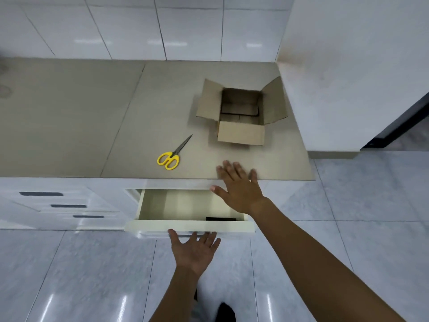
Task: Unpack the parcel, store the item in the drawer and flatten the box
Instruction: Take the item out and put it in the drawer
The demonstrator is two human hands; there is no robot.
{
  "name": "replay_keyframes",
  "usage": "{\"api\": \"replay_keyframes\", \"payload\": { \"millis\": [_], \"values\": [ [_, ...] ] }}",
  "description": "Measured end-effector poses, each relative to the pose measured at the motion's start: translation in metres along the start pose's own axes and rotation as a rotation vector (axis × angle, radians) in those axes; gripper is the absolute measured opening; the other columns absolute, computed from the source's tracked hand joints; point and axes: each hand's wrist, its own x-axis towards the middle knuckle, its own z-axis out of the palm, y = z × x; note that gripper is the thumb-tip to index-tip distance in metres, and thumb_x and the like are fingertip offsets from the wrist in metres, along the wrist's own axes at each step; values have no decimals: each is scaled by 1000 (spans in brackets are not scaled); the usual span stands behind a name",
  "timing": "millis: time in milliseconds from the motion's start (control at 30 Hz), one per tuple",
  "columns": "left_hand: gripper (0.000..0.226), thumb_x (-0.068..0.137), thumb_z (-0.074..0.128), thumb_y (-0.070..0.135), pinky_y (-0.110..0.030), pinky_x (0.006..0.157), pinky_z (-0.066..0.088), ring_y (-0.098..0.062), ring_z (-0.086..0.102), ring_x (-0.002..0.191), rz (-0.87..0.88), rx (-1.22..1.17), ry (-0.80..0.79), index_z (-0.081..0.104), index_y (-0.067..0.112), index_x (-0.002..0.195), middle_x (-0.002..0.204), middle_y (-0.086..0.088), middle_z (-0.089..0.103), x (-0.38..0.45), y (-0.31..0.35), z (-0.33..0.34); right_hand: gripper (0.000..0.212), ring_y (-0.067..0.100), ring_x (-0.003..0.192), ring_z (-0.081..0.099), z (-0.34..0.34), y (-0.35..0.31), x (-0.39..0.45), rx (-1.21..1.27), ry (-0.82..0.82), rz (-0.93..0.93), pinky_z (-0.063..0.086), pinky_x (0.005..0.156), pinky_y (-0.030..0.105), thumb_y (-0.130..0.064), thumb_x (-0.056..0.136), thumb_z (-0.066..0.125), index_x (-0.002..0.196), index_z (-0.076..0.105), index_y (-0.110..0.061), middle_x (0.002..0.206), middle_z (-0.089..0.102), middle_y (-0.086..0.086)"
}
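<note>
A brown cardboard box [241, 133] stands on the grey countertop [92, 117] at the right, all its flaps spread open. Under the counter's front edge a cream drawer [185, 226] is pulled out. A dark flat item [221, 219] lies at the drawer's front right. My left hand [195, 249] is spread with straight fingers, its fingertips at the drawer's front panel. My right hand [239, 187] hovers flat and spread over the counter edge and the drawer's right side, holding nothing.
Yellow-handled scissors [173, 153] lie on the counter left of the box. Three shut drawers with dark handle slots [68, 206] sit to the left. White tiled wall behind, a white wall block at the right, glossy grey floor tiles below.
</note>
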Motion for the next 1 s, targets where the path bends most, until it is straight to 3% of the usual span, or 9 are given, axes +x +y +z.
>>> {"api": "replay_keyframes", "payload": {
  "millis": [100,200,367,500,633,767,867,933,1000],
  "values": [
    [107,74,45,82,-54,116,20,-43,30,139,12,4,-15,14,16,153,156,-21,24,11,9,14,77,18,147,-17,-4,-2,1,-22,-40,4,-8,114,60,-72,89,15,152,-4,-32,161,-17,-7],
    [110,73,42,84,-53,117,19,-42,23,142,4,27,-47,22,9,151,157,-22,21,22,16,26,82,18,147,-20,-1,-4,-1,-29,-53,17,-9,114,61,-76,86,15,151,-7,-31,160,-20,-7],
    [112,74,39,84,-55,118,14,-43,12,145,43,-14,-23,6,12,153,158,-24,10,42,24,55,86,19,147,-18,-5,-6,1,-21,-66,22,-7,114,62,-79,83,17,152,-4,-31,161,-17,-6],
    [105,75,37,84,-54,117,18,-42,22,143,38,-4,-5,16,16,152,157,-23,20,54,26,73,83,18,149,-8,-14,-6,4,-15,-74,26,2,114,62,-78,84,19,152,6,-31,162,-7,-7],
    [119,68,38,89,-51,117,21,-34,30,141,-42,0,19,21,3,149,153,-19,30,63,30,85,77,18,148,5,-24,-5,7,3,-70,17,14,112,58,-75,86,23,149,19,-32,162,6,-8],
    [113,71,35,87,-51,116,23,-31,35,139,-47,-12,56,27,4,147,150,-17,36,70,34,91,70,19,144,17,-34,-6,13,31,-63,32,22,108,57,-74,87,26,143,32,-33,158,21,-9],
    [98,77,29,83,-53,111,28,-30,44,130,-59,94,102,37,6,138,140,-14,45,74,40,95,53,23,132,34,-41,-5,20,7,-18,33,31,100,55,-61,91,36,133,48,-30,145,40,-8],
    [89,83,24,79,-52,104,34,-31,50,118,-103,300,148,45,7,130,128,-14,52,75,51,97,38,25,121,41,-46,-2,26,21,19,10,38,94,49,-42,93,44,127,52,-26,134,47,-4],
    [83,91,20,71,-51,102,36,-33,51,116,-156,528,180,46,5,134,127,-16,56,69,68,95,38,25,117,47,-54,3,31,96,91,1,42,90,44,-29,92,47,129,51,-22,134,50,-1]
  ]
}}
